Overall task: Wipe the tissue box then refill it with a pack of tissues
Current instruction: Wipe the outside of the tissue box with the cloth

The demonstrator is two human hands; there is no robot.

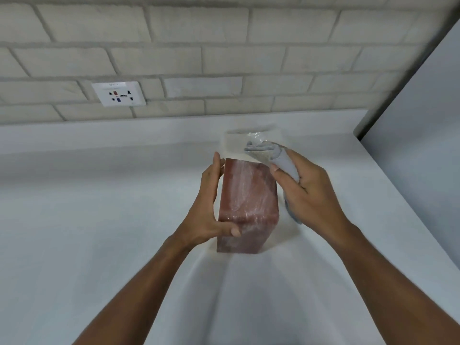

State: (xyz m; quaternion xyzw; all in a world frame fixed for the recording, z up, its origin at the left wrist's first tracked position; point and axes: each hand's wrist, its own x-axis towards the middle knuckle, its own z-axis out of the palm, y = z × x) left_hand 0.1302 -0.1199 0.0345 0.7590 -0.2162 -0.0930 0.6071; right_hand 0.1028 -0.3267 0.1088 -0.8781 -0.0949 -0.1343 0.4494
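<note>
A reddish-brown marbled tissue box [247, 202] stands on the white counter [99, 207], turned with a long flat face up toward me. My left hand [211, 207] grips its left side, thumb on the near end. My right hand [311, 192] is closed around a crumpled light grey cloth [281, 160], held at the box's far right corner. Just behind the box lies a pack of tissues in clear plastic wrap [239, 140], partly hidden by the cloth.
A white brick wall runs along the back of the counter, with a white power socket [119, 93] at the left. A tall grey panel [418, 108] closes off the right side. The counter's right edge runs diagonally toward me.
</note>
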